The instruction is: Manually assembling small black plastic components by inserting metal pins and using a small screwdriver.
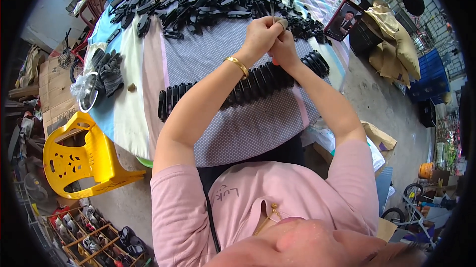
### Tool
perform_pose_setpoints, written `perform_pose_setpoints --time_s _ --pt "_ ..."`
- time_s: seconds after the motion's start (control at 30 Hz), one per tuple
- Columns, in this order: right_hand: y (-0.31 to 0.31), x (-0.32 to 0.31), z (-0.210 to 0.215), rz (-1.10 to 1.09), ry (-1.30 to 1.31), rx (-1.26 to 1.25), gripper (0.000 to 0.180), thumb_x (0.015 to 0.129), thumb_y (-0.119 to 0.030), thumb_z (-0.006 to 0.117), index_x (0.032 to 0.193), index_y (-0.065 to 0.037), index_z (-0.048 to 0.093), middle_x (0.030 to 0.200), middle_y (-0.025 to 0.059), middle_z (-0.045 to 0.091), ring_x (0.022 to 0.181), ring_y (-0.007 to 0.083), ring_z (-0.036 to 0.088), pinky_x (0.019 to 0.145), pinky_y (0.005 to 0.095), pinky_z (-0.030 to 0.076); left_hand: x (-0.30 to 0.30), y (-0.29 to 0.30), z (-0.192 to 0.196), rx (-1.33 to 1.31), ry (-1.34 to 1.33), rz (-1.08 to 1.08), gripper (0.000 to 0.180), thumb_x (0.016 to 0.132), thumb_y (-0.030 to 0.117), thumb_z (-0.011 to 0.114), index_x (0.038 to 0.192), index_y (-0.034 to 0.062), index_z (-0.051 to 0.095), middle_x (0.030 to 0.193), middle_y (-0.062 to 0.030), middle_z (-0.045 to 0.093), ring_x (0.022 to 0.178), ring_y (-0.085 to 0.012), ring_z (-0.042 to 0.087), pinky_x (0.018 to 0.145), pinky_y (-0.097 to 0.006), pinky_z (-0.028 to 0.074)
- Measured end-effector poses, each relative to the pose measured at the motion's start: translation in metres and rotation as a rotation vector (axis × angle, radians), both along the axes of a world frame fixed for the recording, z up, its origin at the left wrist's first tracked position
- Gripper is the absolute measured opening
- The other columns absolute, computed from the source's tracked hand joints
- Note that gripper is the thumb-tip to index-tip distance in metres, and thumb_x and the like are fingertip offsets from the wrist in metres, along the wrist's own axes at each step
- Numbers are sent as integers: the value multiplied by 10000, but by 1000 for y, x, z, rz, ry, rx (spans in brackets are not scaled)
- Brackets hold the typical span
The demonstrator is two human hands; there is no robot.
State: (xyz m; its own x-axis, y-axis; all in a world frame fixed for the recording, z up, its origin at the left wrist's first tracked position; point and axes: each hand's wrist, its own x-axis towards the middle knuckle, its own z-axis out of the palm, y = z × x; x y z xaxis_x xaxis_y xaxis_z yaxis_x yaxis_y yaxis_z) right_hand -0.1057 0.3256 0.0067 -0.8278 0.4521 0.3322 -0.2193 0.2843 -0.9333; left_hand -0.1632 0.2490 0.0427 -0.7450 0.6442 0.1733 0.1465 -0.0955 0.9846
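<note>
My left hand (pixel 260 35), with a gold bangle at the wrist, and my right hand (pixel 284 49) meet over the far middle of the table, fingers closed together. A thin, light sliver sticks up from between the fingertips, and a small red-pink spot shows under the right hand; I cannot make out what is held. Just beyond lies a wide heap of black elongated plastic pieces (pixel 198 6). Smaller black parts (pixel 305 28) are scattered right of my hands. Nearer me, below my forearms, a long row of black pieces (pixel 258 84) stands side by side, partly hidden by my arms.
Cloth covers the round-edged table (pixel 238 140). A phone (pixel 343 20) leans at its right edge. Grey gloves (pixel 106 71) and a metal bowl (pixel 89 93) lie left, above a yellow plastic chair (pixel 82 158). Brown sacks (pixel 394 44) and a blue crate (pixel 430 76) stand right; a shoe rack (pixel 94 237) lower left.
</note>
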Motion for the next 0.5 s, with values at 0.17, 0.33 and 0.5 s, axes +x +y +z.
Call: perform_pose_setpoints --time_s 0.17,0.33,0.5 --pt "-18 6 1 -32 125 -81 197 849 -123 486 769 37 569 649 23 584 606 87 542 514 234 421 5 -11 -1 -6 39 -34 238 806 186 591 909 -16 663 757 -33 635 680 -66 540 625 -210 448" --pt "-19 4 -3 13 70 -58 171 841 -106 490 796 39 569 671 32 589 630 89 549 537 233 431 7 -13 -11 78 31 -19 222 811 163 581 905 -22 660 745 -29 630 676 -62 536 615 -201 442" --pt "-15 -1 -5 47 53 -1 184 833 -122 506 766 41 560 635 25 575 599 89 539 518 236 423 4 -14 -8 47 -2 53 220 812 182 594 897 -8 664 739 -16 626 686 -55 532 613 -206 435"
